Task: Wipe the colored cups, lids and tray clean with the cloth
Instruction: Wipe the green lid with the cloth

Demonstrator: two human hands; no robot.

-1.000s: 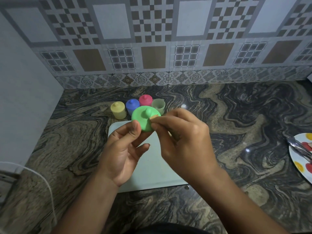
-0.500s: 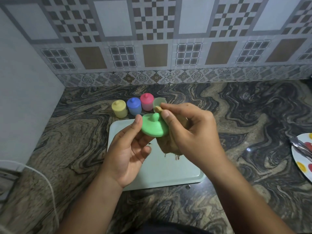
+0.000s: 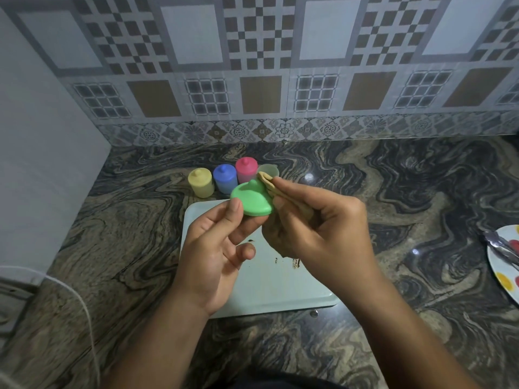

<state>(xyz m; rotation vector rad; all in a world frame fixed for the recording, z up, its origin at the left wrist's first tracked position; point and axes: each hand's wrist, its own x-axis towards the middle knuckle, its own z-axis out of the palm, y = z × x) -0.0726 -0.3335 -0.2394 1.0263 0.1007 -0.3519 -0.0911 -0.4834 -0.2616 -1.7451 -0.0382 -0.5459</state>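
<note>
While left hand (image 3: pixel 213 248) pinches green lid (image 3: pixel 251 199), right hand (image 3: pixel 323 228) grips cloth (image 3: pixel 266 182) against its edge

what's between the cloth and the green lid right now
Nothing visible. The cloth, pinched in the right hand, touches the green lid at its right edge; the left hand holds the lid's near side.

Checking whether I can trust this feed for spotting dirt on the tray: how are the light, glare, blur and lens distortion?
Head view: dim, even light, no hard shadows; small glare spots on the countertop; the tiled wall lines bow toward the frame edges; the green lid, cloth and tray are sharp, and the brown smears on the tray are readable.
</note>
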